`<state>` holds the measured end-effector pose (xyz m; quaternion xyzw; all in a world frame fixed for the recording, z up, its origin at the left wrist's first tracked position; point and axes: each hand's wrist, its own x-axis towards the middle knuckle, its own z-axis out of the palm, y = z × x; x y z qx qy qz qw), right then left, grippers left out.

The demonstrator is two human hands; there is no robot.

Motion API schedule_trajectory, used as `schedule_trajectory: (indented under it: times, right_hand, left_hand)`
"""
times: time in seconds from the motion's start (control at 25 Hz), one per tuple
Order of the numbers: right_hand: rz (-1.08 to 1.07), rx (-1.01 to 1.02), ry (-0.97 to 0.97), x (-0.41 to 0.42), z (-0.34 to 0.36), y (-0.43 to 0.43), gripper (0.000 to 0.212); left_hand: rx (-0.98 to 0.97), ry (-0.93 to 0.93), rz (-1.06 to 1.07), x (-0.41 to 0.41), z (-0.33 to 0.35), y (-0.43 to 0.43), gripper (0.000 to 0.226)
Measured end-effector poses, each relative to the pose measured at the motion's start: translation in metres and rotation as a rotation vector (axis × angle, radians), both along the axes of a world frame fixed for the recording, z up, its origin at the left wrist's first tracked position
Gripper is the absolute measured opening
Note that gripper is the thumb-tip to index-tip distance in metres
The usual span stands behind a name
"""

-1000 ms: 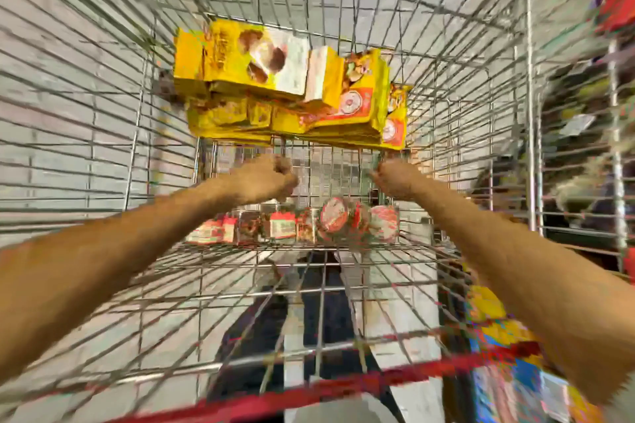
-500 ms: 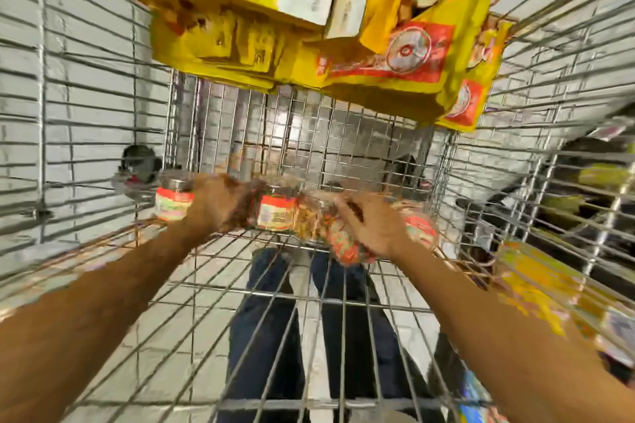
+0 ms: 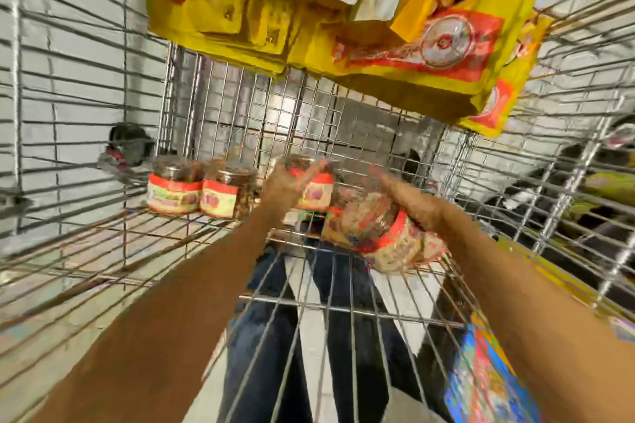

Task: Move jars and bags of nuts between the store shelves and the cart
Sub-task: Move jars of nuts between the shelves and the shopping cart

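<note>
The silver wire shopping cart (image 3: 86, 106) filled almost my whole view, its grid floor running under both of my forearms. At the far end a heap of big yellow nut bags with red panels (image 3: 378, 45) lay stacked across the upper part of the basket. Lower down, along the near end of the cart floor, I saw 2 clear nut jars with red and pale labels (image 3: 199, 192) standing upright and touching each other, left of my hands. My left hand (image 3: 285, 185) was curled round a 3rd clear jar with a red label (image 3: 316, 192), gripping it upright just right of that pair. My right hand (image 3: 415, 206) lay over a blurred cluster of tipped jars (image 3: 385, 233) at the right; its fingers seemed bent onto them, but I could not tell whether they truly gripped one.
</note>
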<state>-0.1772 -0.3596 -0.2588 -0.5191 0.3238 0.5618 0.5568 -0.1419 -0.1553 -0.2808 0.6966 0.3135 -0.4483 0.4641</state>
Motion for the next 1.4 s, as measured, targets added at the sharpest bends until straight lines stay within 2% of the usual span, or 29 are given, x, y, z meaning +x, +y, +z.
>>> schedule_trajectory:
  times: [0.12,0.2,0.4,0.44,0.52,0.56,0.64,0.72,0.84,1.0,1.16,1.24,1.4]
  right_hand:
    - [-0.467,0.048,0.044,0.024,0.029,-0.016,0.068]
    - [-0.681,0.094,-0.009,0.034,0.054,-0.021,0.076]
    - [-0.969,0.136,-0.169,0.053,0.162,-0.015,0.081]
    - [-1.016,0.152,-0.201,0.05,0.183,-0.014,0.084]
    - [-1.161,0.222,-0.305,0.033,0.235,-0.009,0.089]
    - [-1.236,0.28,-0.366,0.02,0.261,-0.004,0.09]
    - [-1.32,0.398,-0.527,-0.013,0.308,0.004,0.092]
    - [-1.375,0.418,-0.692,-0.053,0.348,0.013,0.096]
    - [-1.553,0.35,-0.82,-0.112,0.392,0.021,0.094]
    - [-1.907,0.281,-0.923,-0.212,0.432,0.023,0.083]
    - [-2.095,0.16,-0.967,-0.328,0.45,0.012,0.089]
    - [-2.173,0.132,-0.991,-0.395,0.453,0.006,0.084]
    - [-2.24,0.012,-1.023,-0.501,0.447,-0.012,0.079]
  left_hand:
    - [-0.189,0.124,0.055,0.019,0.013,0.003,0.074]
    - [-0.274,0.153,0.066,0.041,0.041,0.01,0.059]
    - [-0.469,0.059,0.045,0.092,0.154,0.018,0.047]
    - [-0.529,0.035,0.035,0.098,0.181,0.017,0.053]
    - [-0.681,-0.004,-0.01,0.103,0.245,0.012,0.082]
    - [-0.745,-0.02,-0.04,0.101,0.275,0.009,0.084]
    - [-0.844,-0.071,-0.133,0.088,0.327,0.002,0.069]
    - [-0.849,-0.125,-0.245,0.067,0.371,-0.009,0.067]
    - [-0.878,-0.169,-0.392,0.021,0.419,-0.03,0.082]
    - [-1.005,-0.132,-0.505,-0.06,0.457,-0.072,0.069]
    - [-1.098,-0.107,-0.638,-0.147,0.473,-0.128,0.066]
    - [-1.125,-0.082,-0.701,-0.204,0.475,-0.159,0.067]
    - [-1.077,-0.191,-0.715,-0.306,0.454,-0.211,0.06]
